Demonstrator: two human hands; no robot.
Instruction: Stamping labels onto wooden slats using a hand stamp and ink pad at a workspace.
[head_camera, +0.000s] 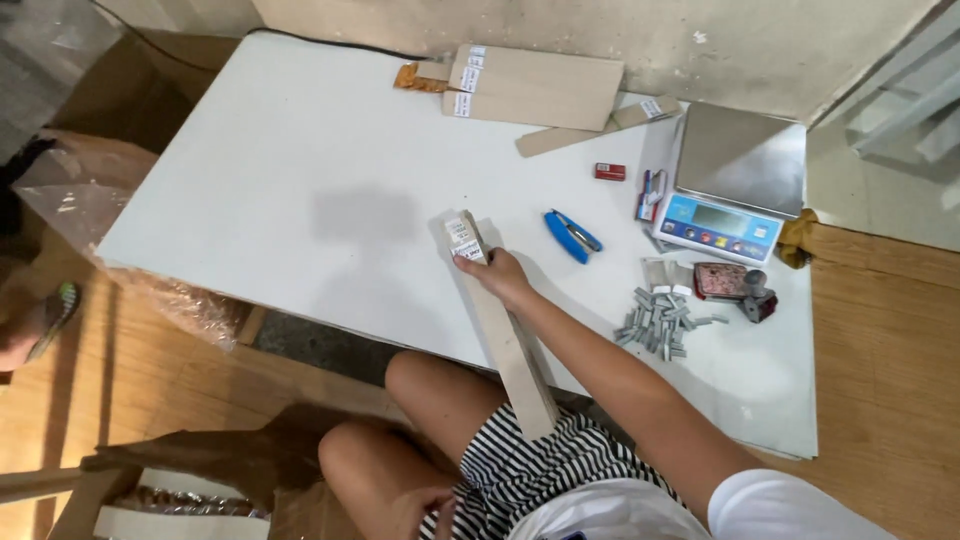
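Near the middle of the white table (300, 180), a long flat wooden strip (505, 340) lay angled, its labelled end on the board and its far end overhanging onto the person's striped shorts (520, 460). Right hand (497, 272) was closed on the strip just below the paper label (464, 238), thumb on top. Left hand (425, 508) sat low by the knee, mostly cut off; couldn't tell if it held anything.

Judgement: grip was near one end, so the long free end could sag or swing. Better to keep the strip flat on the board and support the overhang.

Blue stapler (572, 236) lay just beside the hand, pile of staple strips (660, 322) and a stamp (757, 294) further right, scale (735, 180) behind. More labelled wood pieces (535, 88) sat at the far edge.
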